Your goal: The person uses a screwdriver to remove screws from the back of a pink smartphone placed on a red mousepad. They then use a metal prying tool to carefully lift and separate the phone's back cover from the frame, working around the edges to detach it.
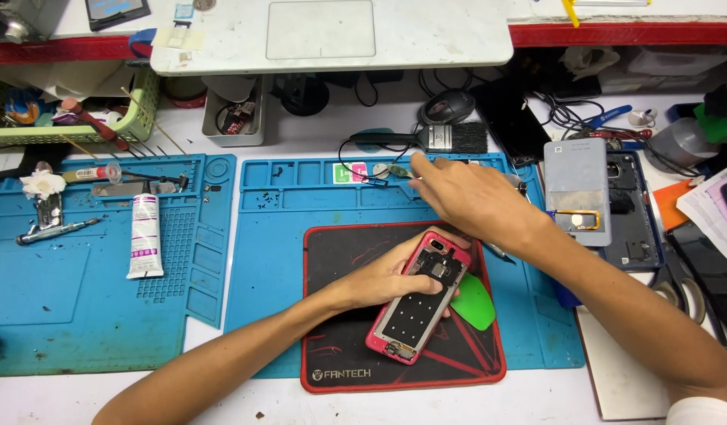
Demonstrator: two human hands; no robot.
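My left hand [383, 277] grips an opened phone with a pink-red frame [417, 303], its back off and inner parts showing, tilted over a black mouse pad with a red border [332, 330]. A green plastic pick [473, 303] lies on the pad right beside the phone. My right hand [466, 197] reaches forward to the tray slots at the top of the blue work mat [277, 260], fingertips by small parts [387, 171] there; whether it holds one I cannot tell.
A second blue mat [64, 291] on the left carries a white tube [145, 236], tweezers and small tools. A black brush [434, 138] and a mouse [447, 105] lie behind. To the right are a dismantled phone [631, 212] and a grey back cover [576, 189].
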